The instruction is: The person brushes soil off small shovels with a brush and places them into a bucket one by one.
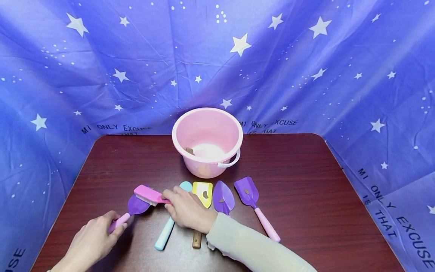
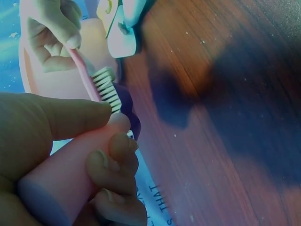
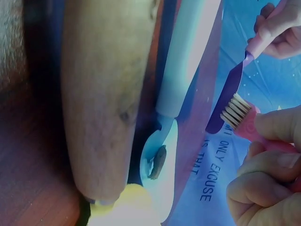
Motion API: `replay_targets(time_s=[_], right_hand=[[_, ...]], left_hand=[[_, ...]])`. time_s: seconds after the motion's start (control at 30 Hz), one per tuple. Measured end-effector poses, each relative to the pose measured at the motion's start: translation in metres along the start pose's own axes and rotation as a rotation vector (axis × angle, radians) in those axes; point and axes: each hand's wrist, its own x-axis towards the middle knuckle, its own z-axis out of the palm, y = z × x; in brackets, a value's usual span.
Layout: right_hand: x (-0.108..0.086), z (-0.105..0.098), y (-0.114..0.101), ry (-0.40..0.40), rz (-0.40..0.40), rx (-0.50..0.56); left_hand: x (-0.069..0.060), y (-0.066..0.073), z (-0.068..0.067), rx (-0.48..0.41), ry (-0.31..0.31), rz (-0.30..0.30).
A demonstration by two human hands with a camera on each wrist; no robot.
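Observation:
My left hand [image 1: 93, 236] grips the pink handle [image 2: 70, 165] of a toy shovel, whose purple blade [image 1: 137, 206] is lifted off the table. In my right hand [image 1: 190, 209] is a pink brush [image 1: 147, 193], held by its thin handle with white bristles facing down. Those bristles [image 3: 236, 111] meet the purple blade in the right wrist view. The brush head hides part of the blade, so what lies on it cannot be told. Under my right forearm and hand are a turquoise shovel [image 1: 165, 233] and a yellow shovel [image 1: 202, 189] with a wooden handle.
Behind the tools stands a pink bucket [image 1: 207, 170] with a white handle [image 1: 231, 163] and a brown piece [image 1: 189, 151] inside. A pointed purple trowel [image 1: 224, 190] and a square purple shovel [image 1: 246, 189] lie to the right, each bearing a small brown piece. Starry blue cloth surrounds the table.

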Motion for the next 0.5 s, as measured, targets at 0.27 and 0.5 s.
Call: replay_targets(time_s=[0.27, 0.5], right_hand=[[0.005, -0.002, 0.009, 0.033, 0.008, 0.032], [0.009, 0.000, 0.015, 0.023, 0.022, 0.033]], left_hand=[[0.002, -0.002, -0.001, 0.014, -0.012, -0.001], [0.001, -0.003, -0.002, 0.032, -0.045, -0.016]])
